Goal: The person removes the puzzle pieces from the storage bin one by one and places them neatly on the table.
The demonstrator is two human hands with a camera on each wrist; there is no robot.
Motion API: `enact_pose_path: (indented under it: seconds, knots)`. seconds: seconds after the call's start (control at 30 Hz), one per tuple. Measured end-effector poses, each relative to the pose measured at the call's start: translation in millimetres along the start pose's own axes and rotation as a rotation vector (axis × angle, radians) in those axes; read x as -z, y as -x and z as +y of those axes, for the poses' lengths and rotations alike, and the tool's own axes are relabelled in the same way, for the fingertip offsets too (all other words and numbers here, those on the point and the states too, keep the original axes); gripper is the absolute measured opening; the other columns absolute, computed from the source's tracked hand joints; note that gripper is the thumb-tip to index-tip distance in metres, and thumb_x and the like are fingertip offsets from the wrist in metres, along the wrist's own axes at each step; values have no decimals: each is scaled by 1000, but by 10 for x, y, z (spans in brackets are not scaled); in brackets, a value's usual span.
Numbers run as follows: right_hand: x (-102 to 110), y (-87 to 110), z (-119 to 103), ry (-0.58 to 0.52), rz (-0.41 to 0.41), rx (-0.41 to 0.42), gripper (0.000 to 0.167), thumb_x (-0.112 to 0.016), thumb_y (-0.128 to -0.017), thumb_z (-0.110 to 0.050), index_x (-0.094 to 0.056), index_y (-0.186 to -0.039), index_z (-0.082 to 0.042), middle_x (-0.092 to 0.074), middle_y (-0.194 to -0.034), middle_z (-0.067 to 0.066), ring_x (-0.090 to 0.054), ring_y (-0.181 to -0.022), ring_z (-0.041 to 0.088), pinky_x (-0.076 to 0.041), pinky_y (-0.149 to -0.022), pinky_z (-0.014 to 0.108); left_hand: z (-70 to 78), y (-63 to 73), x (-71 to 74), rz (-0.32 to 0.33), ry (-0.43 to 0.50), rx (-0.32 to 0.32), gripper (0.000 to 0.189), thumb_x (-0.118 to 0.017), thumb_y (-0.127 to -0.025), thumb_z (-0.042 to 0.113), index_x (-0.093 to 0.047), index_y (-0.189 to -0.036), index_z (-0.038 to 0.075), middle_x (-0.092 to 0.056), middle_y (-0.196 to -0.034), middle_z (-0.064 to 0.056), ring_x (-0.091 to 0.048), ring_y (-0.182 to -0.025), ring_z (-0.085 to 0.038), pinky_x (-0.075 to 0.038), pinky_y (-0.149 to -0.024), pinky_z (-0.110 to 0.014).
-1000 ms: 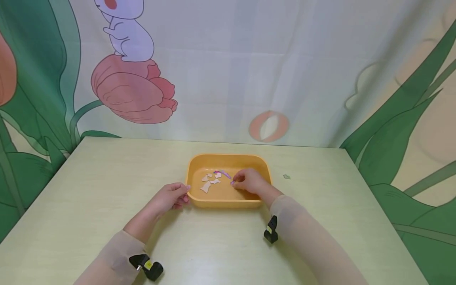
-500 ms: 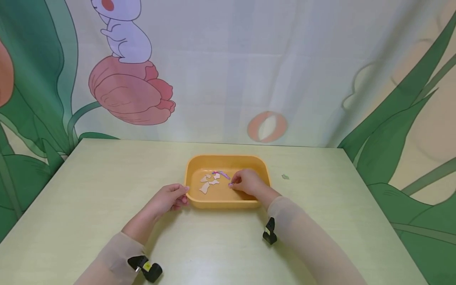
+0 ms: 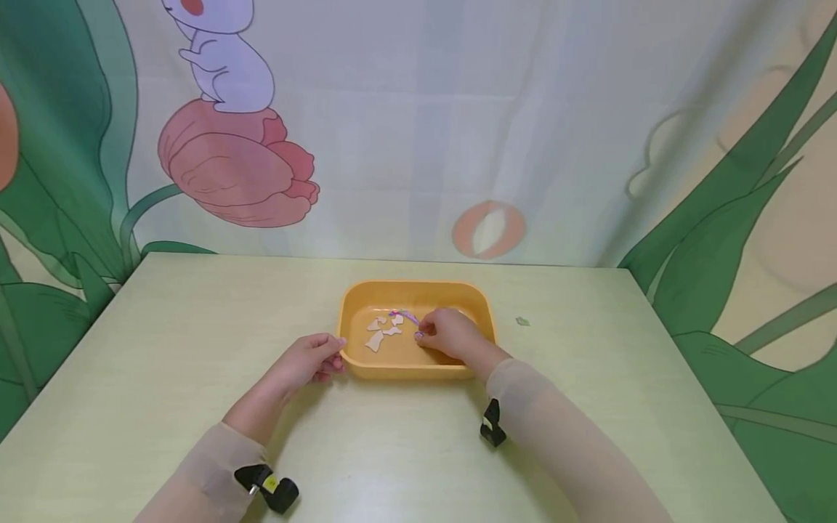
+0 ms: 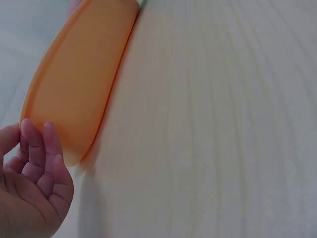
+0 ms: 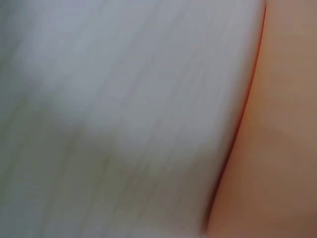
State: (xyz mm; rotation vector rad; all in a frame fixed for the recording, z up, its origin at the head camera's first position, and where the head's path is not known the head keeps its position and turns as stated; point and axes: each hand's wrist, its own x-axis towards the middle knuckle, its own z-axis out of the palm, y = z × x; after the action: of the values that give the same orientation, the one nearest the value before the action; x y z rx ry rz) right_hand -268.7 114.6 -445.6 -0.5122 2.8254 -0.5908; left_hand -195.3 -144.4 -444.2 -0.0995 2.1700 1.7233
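Observation:
A yellow-orange plastic tray (image 3: pixel 412 373) stands on the table. My left hand (image 3: pixel 307 362) pinches its left rim between thumb and fingertips; the left wrist view shows this hand (image 4: pixel 42 181) at the tray's outer wall (image 4: pixel 74 79). Inside the tray, my right hand (image 3: pixel 453 338) pinches a small purple piece (image 3: pixel 418 334) near the tray floor. Just beyond it lies a thin purple strip (image 3: pixel 408 316) with a pinkish end. Several flat, pale, irregular pieces (image 3: pixel 375 341) lie in the tray's left half. The right wrist view shows only tray wall (image 5: pixel 277 148) and tabletop, no hand.
On the pale wooden table (image 3: pixel 392 450), a small greenish flat piece (image 3: pixel 522 321) lies right of the tray. Behind the table's far edge hangs a printed curtain (image 3: pixel 379 145) with a rabbit, flowers and leaves.
My right hand has shifted slightly left with the small purple piece, closer to the purple strip. The left hand keeps its hold on the rim. The whole view has drifted a little.

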Motion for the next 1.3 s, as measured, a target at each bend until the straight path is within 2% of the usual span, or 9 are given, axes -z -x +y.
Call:
enact_pose_path:
  seconds: [0.27, 0.43, 0.6, 0.73, 0.87, 1.07, 1.3]
  knots:
    - [-13, -31, -20, 23, 6, 36, 13, -71, -83, -28, -71, -84, -15, -63, -77, -7, -54, -75, 13, -44, -80, 30, 17, 13, 30, -2, 12, 6, 26, -50, -97, 29, -54, -85, 7, -57, -74, -1, -60, -75, -17, -45, -69, -31]
    - [-1, -33, -34, -21, 1, 39, 14, -72, -83, -26, -70, -84, -13, -62, -75, -6, -52, -73, 13, -44, -76, 29, 21, 14, 44, 6, 12, 10, 26, -50, -97, 29, -54, -84, 7, -57, -74, -1, -59, -74, -17, -45, -68, -30]
    - [28, -20, -15, -119, 67, 17, 14, -74, -81, -22, -70, -86, -10, -60, -74, -4, -52, -71, 13, -44, -71, 27, 10, 4, 36, -8, 2, -3, 26, -49, -97, 28, -54, -83, 7, -57, -74, -1, -60, -75, -17, -46, -68, -31]
    - [45, 0, 10, -115, 116, 29, 16, -73, -81, -21, -69, -91, -9, -59, -77, -3, -52, -71, 13, -43, -68, 27, -8, -5, 19, -21, 10, -15, 26, -50, -97, 26, -53, -79, 8, -57, -72, 0, -61, -74, -17, -45, -67, -31]
    - [70, 39, 29, -123, 134, 28, 17, -73, -81, -22, -69, -92, -9, -59, -80, -2, -53, -73, 14, -43, -68, 27, -22, -9, 10, -26, 14, -26, 26, -50, -97, 25, -52, -77, 8, -57, -71, 0, -60, -72, -17, -45, -66, -30]
    - [167, 130, 91, -196, 152, 44, 16, -72, -82, -19, -68, -91, -7, -59, -80, 0, -52, -72, 14, -43, -66, 27, -19, -9, 4, -23, 15, -24, 25, -50, -97, 24, -53, -78, 8, -57, -71, 0, -60, -73, -17, -45, -66, -30]
    - [269, 251, 173, -181, 164, 53, 14, -71, -83, -21, -69, -90, -8, -60, -80, -1, -52, -71, 14, -43, -67, 28, -8, 0, 4, -19, 7, -17, 26, -49, -97, 24, -53, -78, 8, -57, -71, 0, -60, -73, -18, -45, -66, -30]
